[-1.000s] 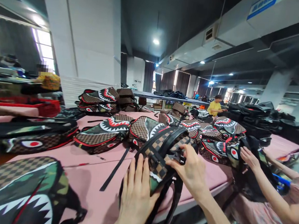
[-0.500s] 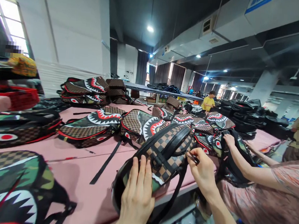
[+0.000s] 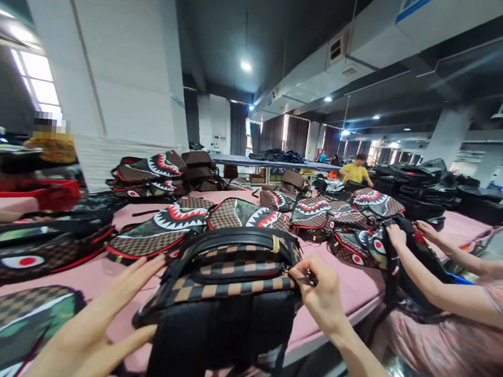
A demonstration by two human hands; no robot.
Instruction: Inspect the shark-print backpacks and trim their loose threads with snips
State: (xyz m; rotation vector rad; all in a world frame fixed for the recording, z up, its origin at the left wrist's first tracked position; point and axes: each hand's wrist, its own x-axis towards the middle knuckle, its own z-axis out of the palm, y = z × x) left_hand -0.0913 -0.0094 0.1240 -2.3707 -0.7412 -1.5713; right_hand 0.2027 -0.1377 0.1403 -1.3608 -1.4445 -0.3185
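One checkered backpack (image 3: 226, 291) stands at lower centre on the pink table (image 3: 348, 283). The right hand (image 3: 324, 293) pinches its right edge with closed fingers; the left hand (image 3: 96, 327), fingers spread open, touches its left side.

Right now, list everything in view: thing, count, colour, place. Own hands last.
Backpack in hand: one, brown-and-tan check with black back panel, near table edge, centre.
Shark-mouth backpacks: many, too piled to count, brown check, green camo, red trim, spread over the table.
Table: one, pink top, runs across the view.
Black bags: a stack, far right.
Red crate: one, far left.
Co-worker's hands: two, on a black bag at the right.
Person in yellow: one, at a far table.
Left hand: open, flat by the backpack's left side.
Right hand: pinched at the backpack's right upper corner; what it grips is too small to tell.
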